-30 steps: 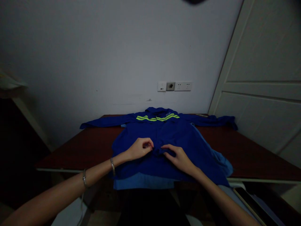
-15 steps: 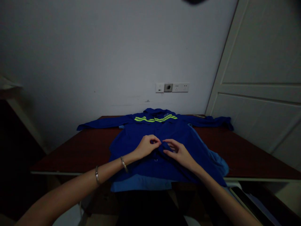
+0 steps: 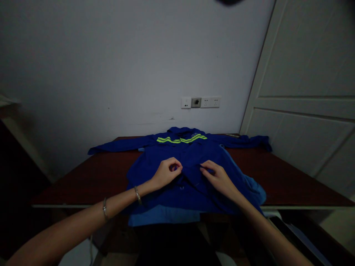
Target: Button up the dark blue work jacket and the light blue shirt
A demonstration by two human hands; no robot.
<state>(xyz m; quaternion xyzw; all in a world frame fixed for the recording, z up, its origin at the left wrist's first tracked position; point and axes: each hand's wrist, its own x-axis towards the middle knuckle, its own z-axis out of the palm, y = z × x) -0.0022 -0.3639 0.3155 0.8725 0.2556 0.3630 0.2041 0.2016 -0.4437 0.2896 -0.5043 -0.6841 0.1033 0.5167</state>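
Note:
A dark blue long-sleeved work jacket [image 3: 155,159] with yellow-green reflective stripes lies spread out, collar toward the wall and both sleeves stretched sideways. Over its front opening, my left hand [image 3: 168,172] is closed in a pinch on the jacket's cloth near the middle. To the right, my right hand [image 3: 218,178] pinches the edge of the front flap and lifts it slightly. A small ring-like fastener shows on the cloth below the hands. Lighter blue fabric [image 3: 166,215] shows beneath the jacket along its lower hem and right side.
The jacket rests on a dark red-brown table [image 3: 91,181] pushed against a pale wall. Wall sockets [image 3: 201,102] sit above it, and a white panelled door [image 3: 305,99] stands at the right. Below the table's right edge is a dark flat object [image 3: 294,236].
My hands came together at the front opening, then moved apart. The right hand now draws the flap's edge to the right. The ring-like fastener below has come into sight.

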